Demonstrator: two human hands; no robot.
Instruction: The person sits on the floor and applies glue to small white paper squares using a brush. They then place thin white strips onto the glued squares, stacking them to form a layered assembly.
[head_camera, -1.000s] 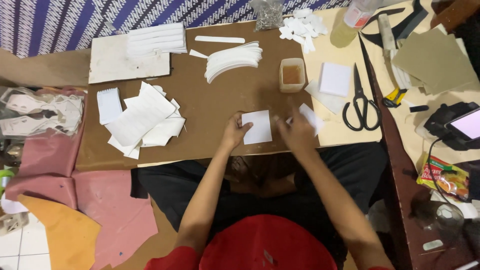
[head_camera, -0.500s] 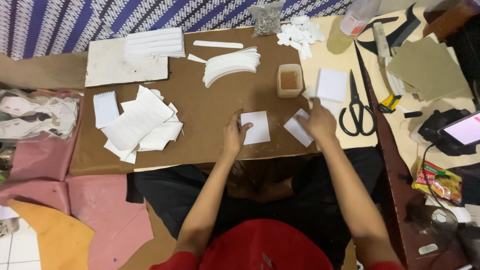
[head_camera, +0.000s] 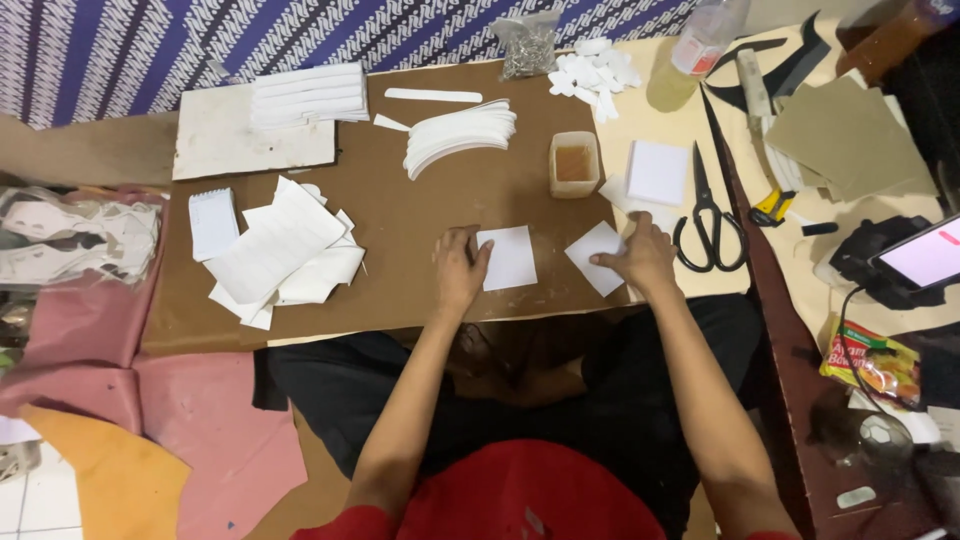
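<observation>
Black scissors right, small tub of amber glue far centre, curved white strips stacked, loose white sheets left.

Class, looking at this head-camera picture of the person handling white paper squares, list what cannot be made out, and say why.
- Right hand: its fingertips cover an edge of the tilted white square, so the grip is unclear.
- Small tub: brownish contents, too small to identify.
- Clear bag by the patterned cloth: contents too fine to identify.
- Phone: cut off by the right edge.
</observation>
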